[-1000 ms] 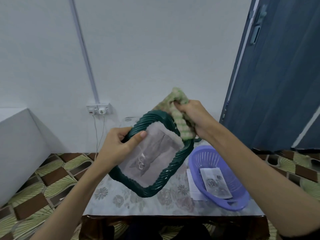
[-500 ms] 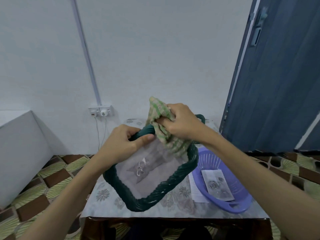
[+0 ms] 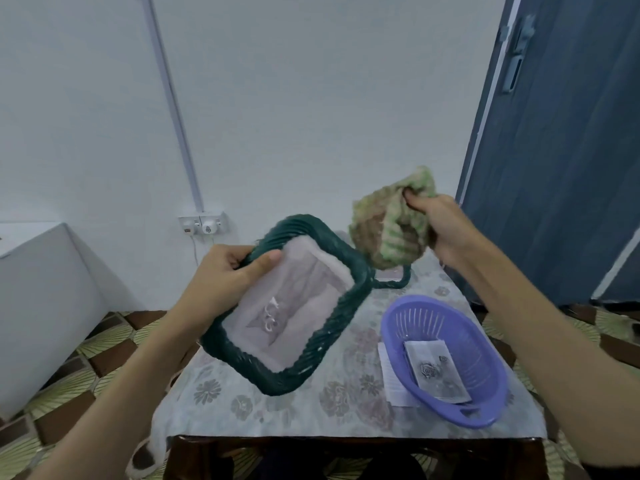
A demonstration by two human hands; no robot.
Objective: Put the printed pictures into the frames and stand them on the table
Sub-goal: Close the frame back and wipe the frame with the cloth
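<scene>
Above the tabletop (image 3: 242, 407), the left hand (image 3: 228, 275) holds a dark green frame (image 3: 332, 317) by its upper left corner, grip closed on the rim with the thumb lying across the glass. Frame is tilted, its lower edge low over the floral tabletop; whether it touches cannot be told. Behind the glass sits a greyish sheet with a faint mark. The right hand (image 3: 446, 226) is raised up and to the right, well clear of the frame, fingers bunched around a crumpled green-and-tan cloth (image 3: 388, 230). A second green frame (image 3: 401, 278) shows only partly behind the cloth. A purple basket (image 3: 446, 358) stands on the right of the tabletop with a printed picture (image 3: 433, 368) of a rose lying inside; a white sheet (image 3: 388, 372) pokes out from beneath the basket. Judgement: the step in hand looks like wiping the glass before loading a print. To do it well, keep the thumb at the rim, not on the pane, since it would leave a smear; support the frame firmly from the corner or rest its lower edge on the tabletop so wiping pressure does not twist it; work with a flat fold of cloth in straight passes, then check against the light.
</scene>
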